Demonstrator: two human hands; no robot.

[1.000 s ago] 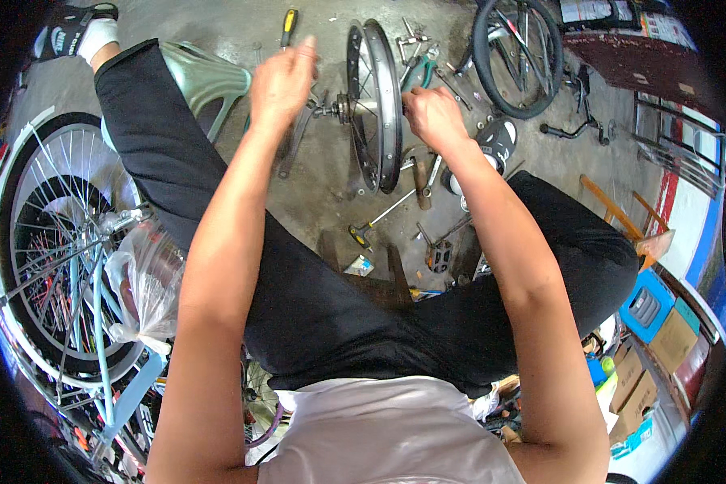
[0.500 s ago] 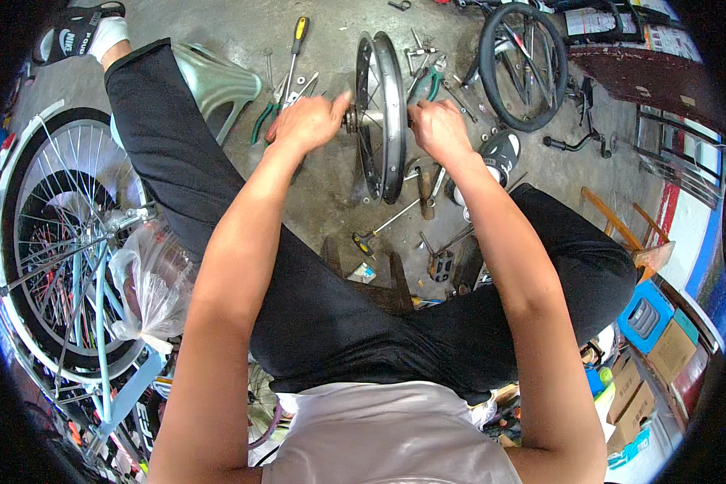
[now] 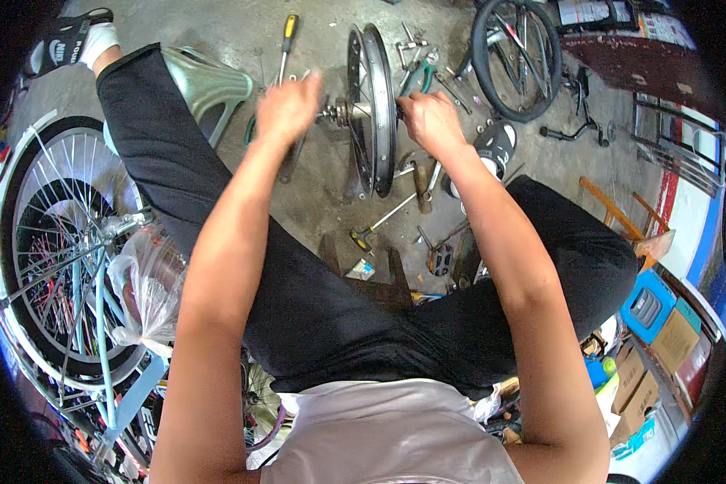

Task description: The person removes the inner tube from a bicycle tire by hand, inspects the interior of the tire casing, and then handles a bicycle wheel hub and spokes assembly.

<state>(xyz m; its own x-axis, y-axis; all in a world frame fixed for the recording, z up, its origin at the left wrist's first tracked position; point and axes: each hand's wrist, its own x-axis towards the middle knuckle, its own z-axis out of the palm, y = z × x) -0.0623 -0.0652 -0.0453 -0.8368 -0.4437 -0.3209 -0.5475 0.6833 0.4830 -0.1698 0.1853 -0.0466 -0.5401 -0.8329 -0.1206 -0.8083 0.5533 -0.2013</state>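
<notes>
A small bicycle wheel [image 3: 385,121] with a silver-grey rim and no tyre stands upright on the floor between my feet. Its hub [image 3: 353,113] sticks out to the left, with a threaded axle end showing. My right hand [image 3: 433,123] has its fingers closed round the axle's right end, close against the rim. Off the axle's left tip, my left hand [image 3: 286,111] is apart from the wheel and smeared by motion, so its fingers are unclear.
Tools lie about: a yellow-handled screwdriver [image 3: 289,36], green-handled pliers [image 3: 418,79], a T-handled tool [image 3: 363,239] and a pedal [image 3: 440,260]. A black tyre [image 3: 477,60] rests at the far right. A bicycle wheel [image 3: 8,218] stands at my left.
My left hand has moved left, away from the hub, uncovering the axle's left end. The right hand stays at the axle's other end. The whole view has shifted slightly.
</notes>
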